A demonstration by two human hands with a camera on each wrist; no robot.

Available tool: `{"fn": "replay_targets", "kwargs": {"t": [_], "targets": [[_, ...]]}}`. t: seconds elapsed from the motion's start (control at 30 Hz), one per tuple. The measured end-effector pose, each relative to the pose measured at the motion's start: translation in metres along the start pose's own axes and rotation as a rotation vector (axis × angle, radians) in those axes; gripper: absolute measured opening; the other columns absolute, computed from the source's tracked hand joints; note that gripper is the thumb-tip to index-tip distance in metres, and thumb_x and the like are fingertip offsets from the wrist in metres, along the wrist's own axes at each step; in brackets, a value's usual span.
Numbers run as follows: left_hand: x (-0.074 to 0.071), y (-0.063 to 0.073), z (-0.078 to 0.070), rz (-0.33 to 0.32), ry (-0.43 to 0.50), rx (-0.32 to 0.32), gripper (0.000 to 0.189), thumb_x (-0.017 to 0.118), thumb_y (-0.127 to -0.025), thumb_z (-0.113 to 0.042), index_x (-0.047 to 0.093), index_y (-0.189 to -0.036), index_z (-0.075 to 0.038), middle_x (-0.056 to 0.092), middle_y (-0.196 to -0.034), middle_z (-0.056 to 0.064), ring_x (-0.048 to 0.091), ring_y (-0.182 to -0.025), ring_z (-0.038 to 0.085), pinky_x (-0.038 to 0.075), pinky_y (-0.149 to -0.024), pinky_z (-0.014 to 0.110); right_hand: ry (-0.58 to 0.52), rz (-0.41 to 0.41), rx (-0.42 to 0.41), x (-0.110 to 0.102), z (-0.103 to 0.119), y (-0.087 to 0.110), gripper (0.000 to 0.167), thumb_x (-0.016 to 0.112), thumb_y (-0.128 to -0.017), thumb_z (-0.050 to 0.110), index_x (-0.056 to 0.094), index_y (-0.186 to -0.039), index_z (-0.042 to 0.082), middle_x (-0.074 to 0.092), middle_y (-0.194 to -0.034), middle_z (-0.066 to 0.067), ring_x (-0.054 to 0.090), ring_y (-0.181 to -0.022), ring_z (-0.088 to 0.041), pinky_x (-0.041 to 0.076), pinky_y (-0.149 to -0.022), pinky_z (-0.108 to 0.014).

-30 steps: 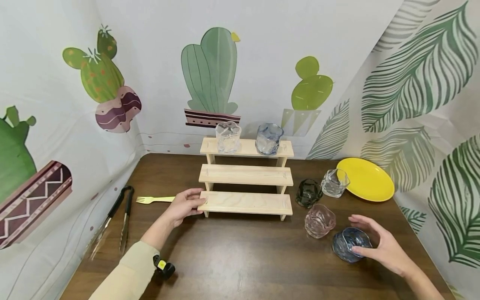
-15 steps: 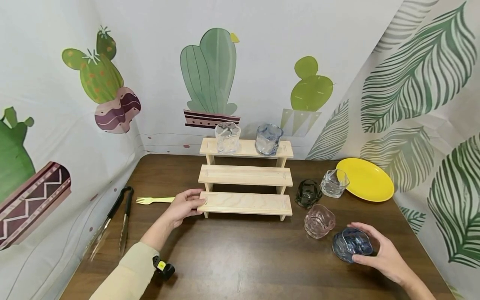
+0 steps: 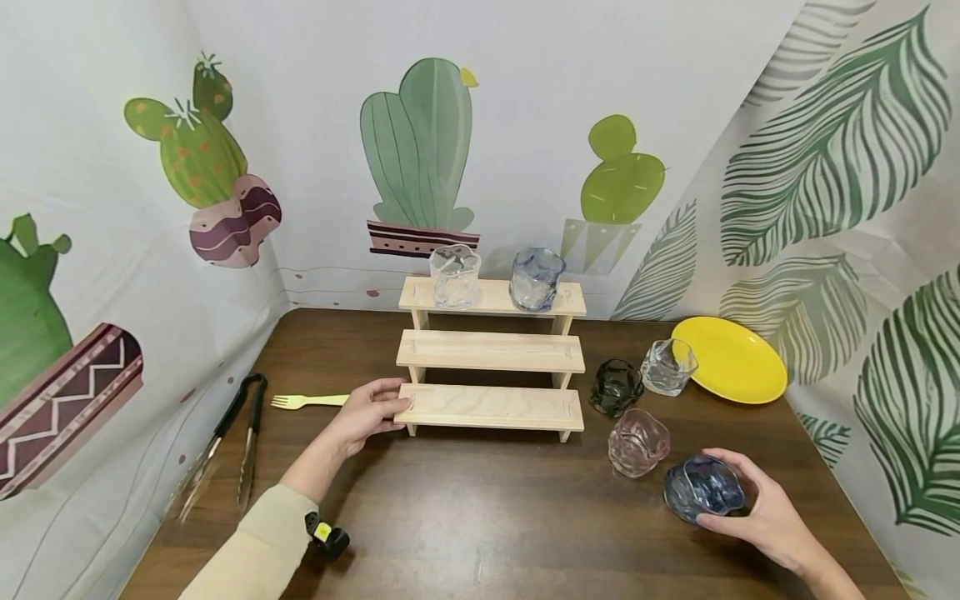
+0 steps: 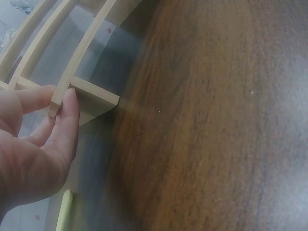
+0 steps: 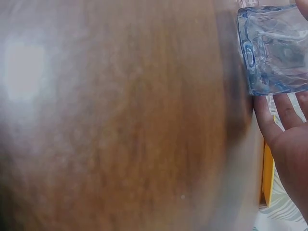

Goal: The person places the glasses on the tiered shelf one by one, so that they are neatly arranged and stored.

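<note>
A three-step wooden display stand (image 3: 491,406) stands mid-table. My left hand (image 3: 369,414) pinches the left end of its lowest board, thumb on one face and fingers on the other, as the left wrist view shows. On the right, my right hand (image 3: 771,510) holds a blue glass tumbler (image 3: 696,492) from its right side, with the thumb at the near side and fingers round the far side. In the right wrist view the tumbler (image 5: 274,53) is cut off by the frame edge. A clear glass (image 3: 454,279) and another blue glass (image 3: 537,282) stand on the top step.
Left of the blue tumbler is a pink glass (image 3: 638,444). Behind are a dark glass (image 3: 617,387), a clear glass (image 3: 667,368) and a yellow plate (image 3: 738,367). A yellow-green fork (image 3: 311,400) and black-handled tongs (image 3: 251,433) lie left. Printed cloth hangs behind.
My right hand has closed in round the blue tumbler, its thumb and fingers moving onto the sides. The left hand keeps its hold on the stand.
</note>
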State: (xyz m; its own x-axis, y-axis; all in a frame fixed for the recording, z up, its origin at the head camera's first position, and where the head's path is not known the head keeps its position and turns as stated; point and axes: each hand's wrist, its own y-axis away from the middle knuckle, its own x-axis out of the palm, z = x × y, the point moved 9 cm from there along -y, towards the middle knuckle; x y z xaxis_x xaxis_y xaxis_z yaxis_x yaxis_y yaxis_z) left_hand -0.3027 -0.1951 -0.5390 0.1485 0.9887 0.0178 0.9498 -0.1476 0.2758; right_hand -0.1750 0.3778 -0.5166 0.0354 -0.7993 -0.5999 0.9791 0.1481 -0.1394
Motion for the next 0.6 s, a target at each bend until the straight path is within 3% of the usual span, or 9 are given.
{"fn": "replay_targets", "kwargs": {"t": [0.37,0.6], "targets": [[0.0,-0.002,0.001,0.004,-0.001,0.002,0.058,0.071,-0.098,-0.005,0.045,-0.148,0.007,0.06,-0.127,0.024,0.069,-0.092,0.021,0.062,-0.08,0.037,0.066,-0.033,0.029,-0.004,0.01,-0.006,0.082,0.097,-0.072,0.01,0.054,-0.142,0.009,0.065,-0.123,0.003,0.058,-0.104,-0.004,0.049,-0.08,-0.016],[-0.001,-0.002,0.002,-0.003,0.002,-0.003,0.056,0.07,-0.098,-0.004,0.046,-0.148,0.007,0.06,-0.127,0.024,0.069,-0.092,0.021,0.062,-0.081,0.038,0.008,-0.09,-0.032,-0.019,0.027,-0.012,0.08,0.094,-0.071,-0.003,0.056,-0.141,0.006,0.067,-0.12,0.005,0.063,-0.101,-0.005,0.05,-0.08,-0.014]]}}
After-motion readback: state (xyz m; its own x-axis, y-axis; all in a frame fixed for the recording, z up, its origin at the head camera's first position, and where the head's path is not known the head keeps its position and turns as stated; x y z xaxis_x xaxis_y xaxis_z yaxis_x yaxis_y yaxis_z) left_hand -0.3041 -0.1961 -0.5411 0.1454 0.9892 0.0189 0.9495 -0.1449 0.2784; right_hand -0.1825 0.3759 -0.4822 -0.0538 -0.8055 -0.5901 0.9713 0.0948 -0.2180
